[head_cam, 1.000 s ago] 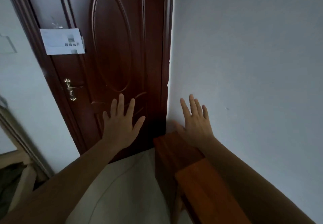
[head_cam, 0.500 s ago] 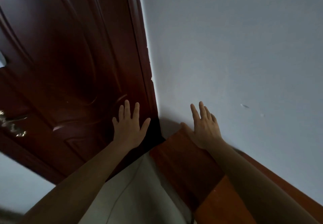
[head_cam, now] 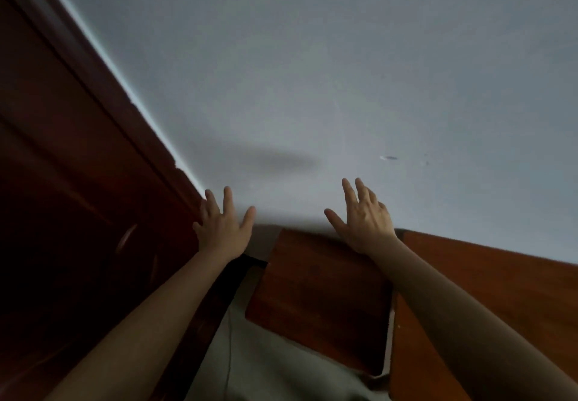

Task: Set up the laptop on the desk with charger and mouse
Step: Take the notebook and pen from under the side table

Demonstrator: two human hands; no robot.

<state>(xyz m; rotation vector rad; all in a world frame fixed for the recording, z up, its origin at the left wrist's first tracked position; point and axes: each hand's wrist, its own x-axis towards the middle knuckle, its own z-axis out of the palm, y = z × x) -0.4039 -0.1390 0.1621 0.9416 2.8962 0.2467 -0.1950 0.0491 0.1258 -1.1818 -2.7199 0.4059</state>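
Both hands up and empty: left hand (head_cam: pixel 223 231) and right hand (head_cam: pixel 366 222) are raised w/ fingers straight and spread, backs to the camera, gripping nothing; whether the fingertips touch anything can't be told. The left hand sits in front of the spot where the dark wooden door (head_cam: pixel 62 197) meets the pale grey wall (head_cam: pixel 312 72); the right hand sits above the far end of a reddish wooden desk (head_cam: pixel 500 291) that runs along the wall at right, its end panel (head_cam: pixel 319 291) facing the door; that this is the desk meant is a guess. Below, betw. door and panel, is a strip of pale floor (head_cam: pixel 275 375); a soft shadow (head_cam: pixel 281 159) and a small scuff (head_cam: pixel 387 158) mark the wall above the hands. Laptop, charger and mouse: none in view, location unknown; the visible part of the desk top carries no equipment. Judged from this, the setup hasn't begun, approx. zero progress; nothing is placed, plugged in or connected; left to do: fetch the laptop, put it on the desk, open it, attach the charger and run it to a socket (none seen here), then set the mouse beside it.
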